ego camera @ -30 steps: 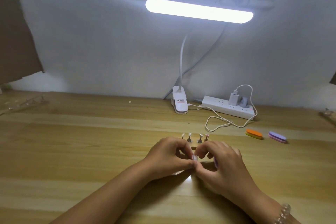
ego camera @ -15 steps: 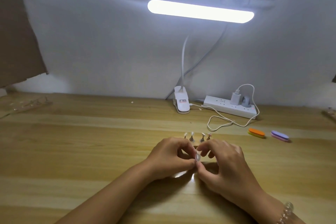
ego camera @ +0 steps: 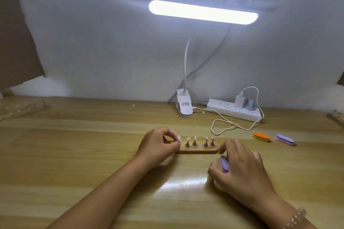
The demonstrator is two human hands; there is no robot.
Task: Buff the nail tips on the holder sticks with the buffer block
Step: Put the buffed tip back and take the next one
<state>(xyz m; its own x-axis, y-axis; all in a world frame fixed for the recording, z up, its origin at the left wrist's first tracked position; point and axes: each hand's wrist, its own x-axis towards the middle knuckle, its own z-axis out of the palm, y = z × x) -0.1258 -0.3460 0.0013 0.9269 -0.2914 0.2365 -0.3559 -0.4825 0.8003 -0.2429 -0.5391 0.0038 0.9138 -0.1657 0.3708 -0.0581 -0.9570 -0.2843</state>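
Since the earlier frame the two hands have been pulled apart. They were held close together in front of the wooden base, and now the whole base can be seen.

The table (ego camera: 74, 154) is lit by a long lamp (ego camera: 202, 12) clipped at its far edge, with a power strip (ego camera: 232, 110) laid beside the clip. The left hand (ego camera: 158, 145) is held at the left end of the wooden base (ego camera: 197, 151), which is set near the middle of the table. Its fingers are pinched on a fifth stick (ego camera: 178, 138), whose nail tip shows white and blurred above them. The right hand (ego camera: 242, 169) is held just right of the base, closer to the near edge, and its fingers are curled round the purple buffer block (ego camera: 224, 163). Four holder sticks (ego camera: 194, 142) are stood up in the base, each with a nail tip on top. Two spare blocks (ego camera: 260, 136) are left toward the right edge.

It cannot be told if the fifth stick is being put down or picked up. Next, a stick must be held still and the block rubbed softly over its tip.
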